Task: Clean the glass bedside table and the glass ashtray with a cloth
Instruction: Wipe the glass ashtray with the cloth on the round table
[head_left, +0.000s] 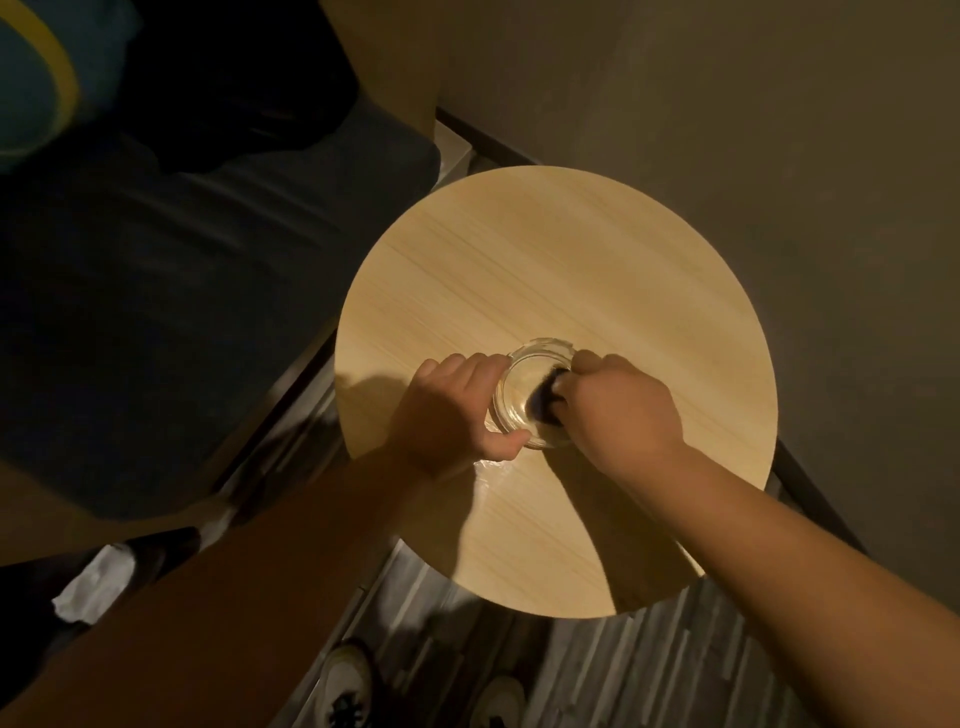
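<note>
A round bedside table (545, 260) with a pale wood-grain top fills the middle of the view. A clear glass ashtray (524, 384) is tilted above its near half. My left hand (452, 410) grips the ashtray's left rim, thumb under the near edge. My right hand (623, 410) presses a dark cloth (545, 397) into the ashtray's bowl; most of the cloth is hidden under my fingers. A wet-looking streak (493, 470) shines on the tabletop just below the ashtray.
A dark bed (182, 286) lies to the left, with a teal and yellow cushion (36, 78) at its far corner. A plain wall (779, 130) stands right of the table. A crumpled white tissue (98, 582) lies on the floor. My shoes (348, 686) show below.
</note>
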